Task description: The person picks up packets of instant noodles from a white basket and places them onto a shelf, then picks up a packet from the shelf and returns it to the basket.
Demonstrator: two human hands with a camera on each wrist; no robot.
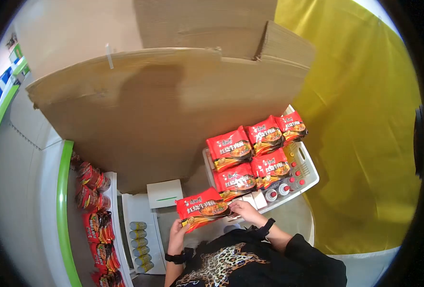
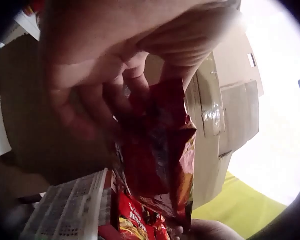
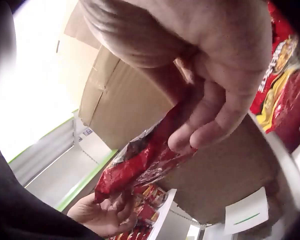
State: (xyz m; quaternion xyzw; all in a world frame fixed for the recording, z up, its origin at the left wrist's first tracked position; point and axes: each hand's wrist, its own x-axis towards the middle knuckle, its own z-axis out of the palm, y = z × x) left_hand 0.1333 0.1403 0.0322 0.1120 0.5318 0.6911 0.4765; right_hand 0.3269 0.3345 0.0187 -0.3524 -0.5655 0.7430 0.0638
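A red noodle packet (image 1: pixel 202 208) is held in front of the body, between both hands. The left hand (image 1: pixel 176 235) pinches its left end, thumb and fingers on the wrapper; the left wrist view shows this hand (image 2: pixel 115 65) gripping the packet (image 2: pixel 155 150) from above. At the other end, the right hand (image 1: pixel 246 212) pinches the corner, and in the right wrist view its curled fingers (image 3: pixel 205 120) hold the wrapper. Several similar red packets (image 1: pixel 228 148) lie in a white basket (image 1: pixel 309 165) beyond the right hand.
White-capped bottles (image 1: pixel 283 190) and red-capped bottles stand in the basket. Left is a shelf with a green edge (image 1: pixel 64 205), holding red packets (image 1: pixel 98 227) and cups. Yellow cans (image 1: pixel 139 240) lie near a white box (image 1: pixel 165 193). Cardboard (image 1: pixel 164 110) and yellow cloth (image 1: pixel 360 143) rise behind.
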